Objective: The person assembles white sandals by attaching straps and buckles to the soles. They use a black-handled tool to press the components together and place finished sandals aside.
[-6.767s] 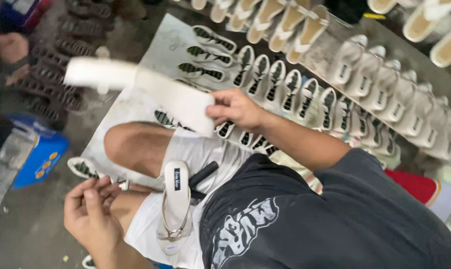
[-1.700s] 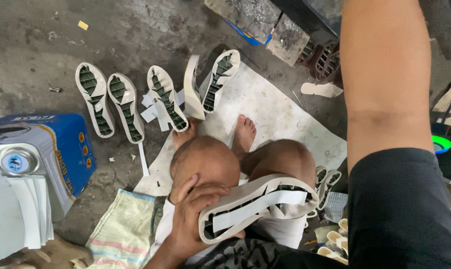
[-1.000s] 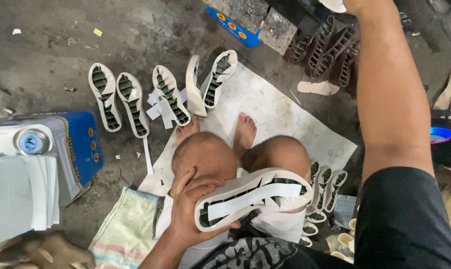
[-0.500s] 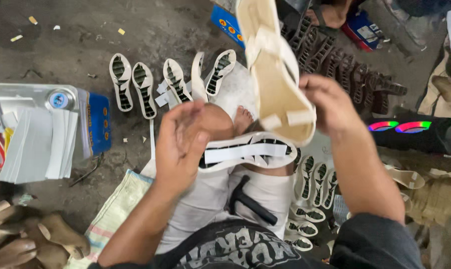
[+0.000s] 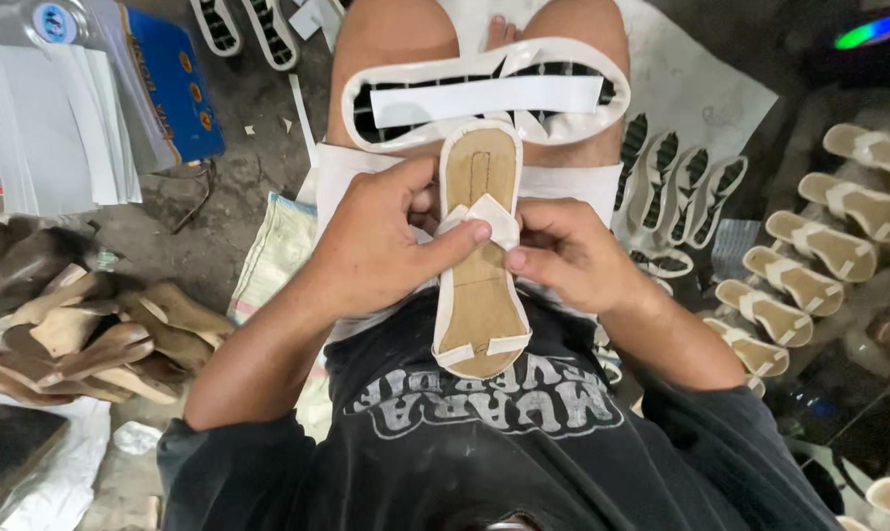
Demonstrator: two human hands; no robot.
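Tan sandal insole with cream edging (image 5: pixel 479 280) is gripped by left hand (image 5: pixel 371 246) and right hand (image 5: pixel 573 258), fingers closed; folded cream strap ends (image 5: pixel 484 216) being pressed flat. Firm thumb pressure judged needed next.

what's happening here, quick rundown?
A seated person holds a tan shoe insole over their lap with both hands. The left hand and right hand pinch white straps folded across its middle. A white-edged sole rests across the knees. Finished insoles lie in a row to the right, wooden shoe forms to the left.
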